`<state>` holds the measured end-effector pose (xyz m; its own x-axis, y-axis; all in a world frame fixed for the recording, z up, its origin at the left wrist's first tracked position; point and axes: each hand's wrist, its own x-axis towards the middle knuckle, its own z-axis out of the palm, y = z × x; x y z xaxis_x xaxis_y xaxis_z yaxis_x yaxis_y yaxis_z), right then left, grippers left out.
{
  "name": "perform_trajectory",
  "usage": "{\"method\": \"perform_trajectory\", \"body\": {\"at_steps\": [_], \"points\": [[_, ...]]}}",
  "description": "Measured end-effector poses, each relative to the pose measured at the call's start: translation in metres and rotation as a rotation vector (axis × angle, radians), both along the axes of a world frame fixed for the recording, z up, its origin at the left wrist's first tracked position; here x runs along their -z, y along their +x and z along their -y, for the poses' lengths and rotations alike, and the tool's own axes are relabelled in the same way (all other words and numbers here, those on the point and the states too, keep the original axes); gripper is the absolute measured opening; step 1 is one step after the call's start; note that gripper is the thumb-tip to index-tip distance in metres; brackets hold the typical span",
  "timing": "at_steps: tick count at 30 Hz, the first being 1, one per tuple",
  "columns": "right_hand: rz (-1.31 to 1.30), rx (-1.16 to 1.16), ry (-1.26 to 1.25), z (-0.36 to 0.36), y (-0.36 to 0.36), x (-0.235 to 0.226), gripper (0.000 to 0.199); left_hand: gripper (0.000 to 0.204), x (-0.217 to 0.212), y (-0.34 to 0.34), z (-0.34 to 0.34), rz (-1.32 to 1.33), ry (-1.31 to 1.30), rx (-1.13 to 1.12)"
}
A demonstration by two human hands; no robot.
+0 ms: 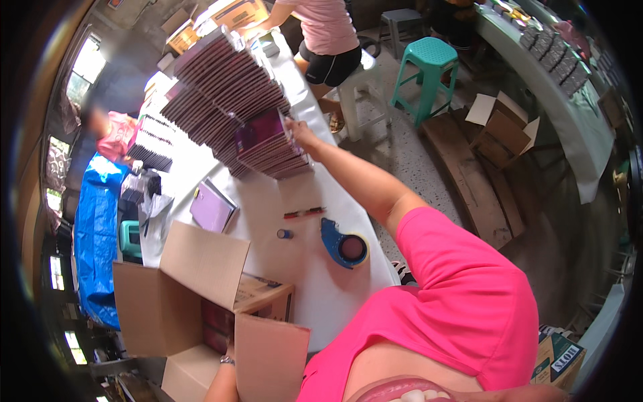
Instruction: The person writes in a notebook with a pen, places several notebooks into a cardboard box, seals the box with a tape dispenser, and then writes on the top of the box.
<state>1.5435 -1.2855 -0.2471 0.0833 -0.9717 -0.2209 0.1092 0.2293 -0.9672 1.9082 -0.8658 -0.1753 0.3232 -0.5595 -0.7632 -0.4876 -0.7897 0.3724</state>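
Observation:
My right hand (pixel 305 136) is stretched out to the far stacks, its fingers closed on the near right edge of a purple-covered book (pixel 262 132) on top of a shorter pile. Taller stacks of similar thin books (pixel 221 84) rise behind and to the left of it. Lower left, my left hand (pixel 231 347) reaches into an open cardboard box (pixel 137 305), with a bracelet or watch at its wrist. A box flap and shadow hide its fingers. Dark reddish-purple books (pixel 216 325) lie inside the box, beside that hand.
On the white table (pixel 305 281) are a blue tape dispenser (pixel 345 246), a red-and-black pen (pixel 305 213), a small blue cylinder (pixel 285 234) and purple notebooks (pixel 213 208). Two people work beyond. Right, a green stool (pixel 432 57) and an open carton (pixel 502 130) stand near a wooden bench (pixel 469 181).

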Motion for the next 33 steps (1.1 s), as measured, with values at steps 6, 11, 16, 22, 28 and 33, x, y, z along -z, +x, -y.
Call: {"method": "perform_trajectory", "body": {"at_steps": [6,11,16,22,28,33], "points": [[-0.078,0.075,-0.094,-0.008,-0.002,-0.001,0.064,0.012,-0.039,-0.007,0.02,0.07,0.058,0.019],[-0.18,0.088,-0.2,-0.014,-0.003,0.016,0.058,0.014,-0.166,-0.103,0.069,0.153,-1.071,-0.268],[-0.308,0.157,-0.195,-0.02,-0.01,0.02,0.058,0.045,-0.15,-0.208,0.158,-0.642,-0.621,-0.046],[-0.339,-0.094,-0.031,-0.027,-0.008,0.016,0.069,0.126,-0.031,-0.248,0.269,-0.568,-0.336,-0.3],[-0.342,-0.164,0.134,-0.047,-0.002,-0.006,0.067,0.114,0.016,-0.245,0.3,-1.02,-0.655,-0.544],[0.006,-0.107,0.034,-0.028,-0.015,0.03,0.051,0.095,-0.007,-0.274,0.321,-1.001,-0.527,-0.544]]}}
